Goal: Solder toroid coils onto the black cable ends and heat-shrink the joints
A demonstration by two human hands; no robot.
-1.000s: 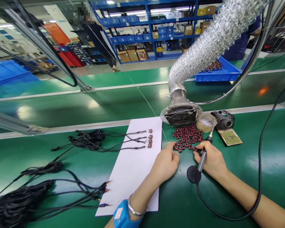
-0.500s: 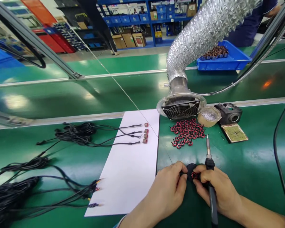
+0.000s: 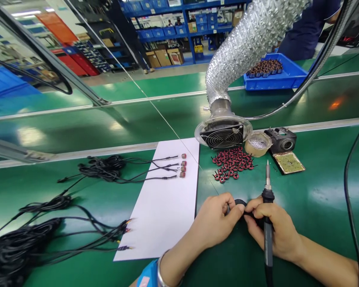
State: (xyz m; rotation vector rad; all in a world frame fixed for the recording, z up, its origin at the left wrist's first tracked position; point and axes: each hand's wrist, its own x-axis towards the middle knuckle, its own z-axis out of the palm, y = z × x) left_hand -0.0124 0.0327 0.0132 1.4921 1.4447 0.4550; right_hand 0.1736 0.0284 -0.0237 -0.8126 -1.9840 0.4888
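My right hand (image 3: 273,229) grips a soldering iron (image 3: 267,195) with its tip pointing away from me, and its fingertips pinch toward a small black round pad (image 3: 239,203) on the green bench. My left hand (image 3: 217,221) has its fingers curled and pinched at the same pad, meeting the right fingertips. What sits between the fingertips is hidden. A pile of small red and black coil rings (image 3: 231,162) lies just beyond the hands. A blue wrist strap (image 3: 148,275) and a metal bangle are on my left wrist.
A white sheet (image 3: 164,203) lies left of the hands, with black cables (image 3: 113,169) ending in small brown parts. More cable bundles (image 3: 14,247) lie far left. A fume duct with fan (image 3: 224,135), solder holder (image 3: 258,143), iron stand (image 3: 279,139) and sponge (image 3: 288,162) stand behind. A blue tray (image 3: 275,73) sits beyond.
Both hands pulled back from the pile of coil rings toward me to the black pad. The red ring seen at the fingertips half a second ago is now covered.
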